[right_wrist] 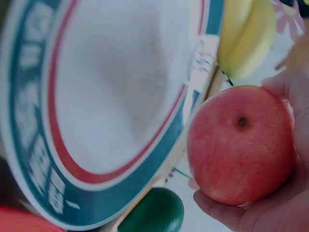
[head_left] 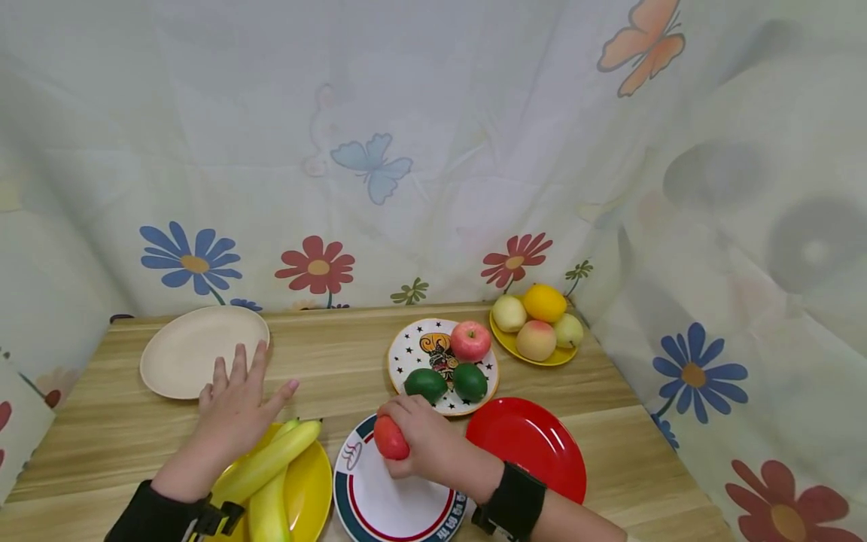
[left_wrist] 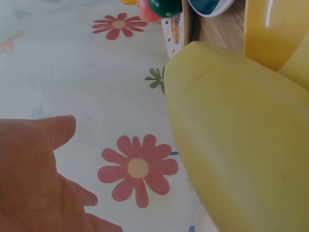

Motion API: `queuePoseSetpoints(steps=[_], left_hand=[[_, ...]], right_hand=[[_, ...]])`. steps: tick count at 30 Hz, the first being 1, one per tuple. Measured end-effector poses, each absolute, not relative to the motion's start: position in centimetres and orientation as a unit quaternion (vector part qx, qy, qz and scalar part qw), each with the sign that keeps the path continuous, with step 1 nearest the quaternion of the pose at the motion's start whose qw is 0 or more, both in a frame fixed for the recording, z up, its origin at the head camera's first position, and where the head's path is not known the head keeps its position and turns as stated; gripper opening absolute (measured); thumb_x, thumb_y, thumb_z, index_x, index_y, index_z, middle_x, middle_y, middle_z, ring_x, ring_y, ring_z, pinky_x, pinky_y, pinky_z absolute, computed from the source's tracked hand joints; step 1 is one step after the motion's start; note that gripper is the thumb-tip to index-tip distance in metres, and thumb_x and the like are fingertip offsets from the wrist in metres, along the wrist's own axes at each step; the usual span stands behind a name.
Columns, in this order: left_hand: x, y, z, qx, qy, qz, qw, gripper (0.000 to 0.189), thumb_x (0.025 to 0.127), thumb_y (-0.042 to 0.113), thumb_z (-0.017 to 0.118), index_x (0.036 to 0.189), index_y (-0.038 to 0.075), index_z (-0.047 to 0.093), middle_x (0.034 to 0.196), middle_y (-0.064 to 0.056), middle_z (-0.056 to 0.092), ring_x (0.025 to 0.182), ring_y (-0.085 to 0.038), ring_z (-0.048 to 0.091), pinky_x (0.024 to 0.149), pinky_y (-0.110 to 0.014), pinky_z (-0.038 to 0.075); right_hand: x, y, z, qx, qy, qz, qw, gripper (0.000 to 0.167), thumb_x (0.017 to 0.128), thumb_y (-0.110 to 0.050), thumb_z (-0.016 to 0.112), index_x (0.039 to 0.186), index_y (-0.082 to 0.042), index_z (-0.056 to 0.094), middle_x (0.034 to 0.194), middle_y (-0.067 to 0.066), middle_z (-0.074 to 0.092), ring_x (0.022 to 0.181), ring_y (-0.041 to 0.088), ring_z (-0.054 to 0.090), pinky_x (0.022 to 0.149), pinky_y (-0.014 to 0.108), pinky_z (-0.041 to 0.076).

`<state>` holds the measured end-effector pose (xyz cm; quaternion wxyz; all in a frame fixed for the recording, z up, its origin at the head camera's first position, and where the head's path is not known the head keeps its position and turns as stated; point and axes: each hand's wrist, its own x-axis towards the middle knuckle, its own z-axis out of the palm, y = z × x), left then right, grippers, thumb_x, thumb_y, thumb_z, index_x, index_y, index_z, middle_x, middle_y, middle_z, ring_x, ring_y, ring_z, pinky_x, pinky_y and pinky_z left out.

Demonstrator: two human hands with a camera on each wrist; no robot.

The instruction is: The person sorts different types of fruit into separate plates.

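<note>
In the head view my right hand grips a red apple above the white plate with a teal rim. The right wrist view shows the apple from its end, fingers and thumb curled round it. My left hand is spread with straight fingers and holds nothing. It hovers between the beige oval plate and the yellow plate of bananas. Close to the camera in the left wrist view, a banana covers much of the picture, beside the left hand.
A star-patterned plate behind the right hand carries another apple and two dark green oval fruits. An empty red plate lies to the right. Several fruits, including a yellow one, fill a small yellow plate at the back right.
</note>
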<state>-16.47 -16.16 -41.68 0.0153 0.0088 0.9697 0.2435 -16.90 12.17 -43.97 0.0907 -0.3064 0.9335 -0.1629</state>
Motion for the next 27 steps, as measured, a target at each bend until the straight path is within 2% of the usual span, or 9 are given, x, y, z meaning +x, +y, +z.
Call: queuePoseSetpoints(steps=[5,12,19,27], left_hand=[[-16.5,-16.3,-41.8,0.009,0.969,0.246,0.022,0.097,0.088,0.071,0.033,0.152,0.004,0.003,0.152,-0.035,-0.006,0.134,-0.061,-0.006,0.099,-0.078,0.002],[-16.6,-16.1,-41.9,0.013,0.968,0.250,0.028,0.098,0.088,0.071,0.034,0.152,0.004,0.003,0.151,-0.035,-0.006,0.134,-0.061,-0.007,0.098,-0.078,0.001],[-16.4,-16.1,-41.8,0.017,0.967,0.253,0.026,0.097,0.089,0.070,0.034,0.152,0.004,0.001,0.151,-0.035,-0.007,0.134,-0.061,-0.008,0.098,-0.078,0.001],[-16.3,-16.0,-41.7,0.019,0.967,0.254,0.025,0.097,0.089,0.070,0.034,0.151,0.003,0.000,0.151,-0.035,-0.007,0.134,-0.062,-0.008,0.098,-0.079,0.002]], right_hand=[[-16.2,11.5,-45.2,-0.324,0.936,-0.104,0.085,0.067,0.074,-0.038,0.080,0.131,-0.024,0.049,0.130,-0.005,0.049,0.120,0.015,0.042,0.079,0.025,0.053],[-15.8,11.1,-46.1,-0.334,0.937,-0.070,0.073,0.066,0.074,-0.043,0.079,0.130,-0.025,0.050,0.128,-0.004,0.049,0.122,0.016,0.041,0.094,0.033,0.050],[-15.9,11.3,-45.7,-0.332,0.938,-0.066,0.080,0.075,0.071,-0.051,0.078,0.134,-0.026,0.046,0.131,-0.004,0.048,0.123,0.017,0.041,0.093,0.035,0.050],[-16.2,11.7,-45.2,-0.336,0.932,-0.093,0.096,0.081,0.072,-0.049,0.077,0.141,-0.031,0.039,0.136,-0.006,0.046,0.125,0.015,0.041,0.089,0.036,0.051]])
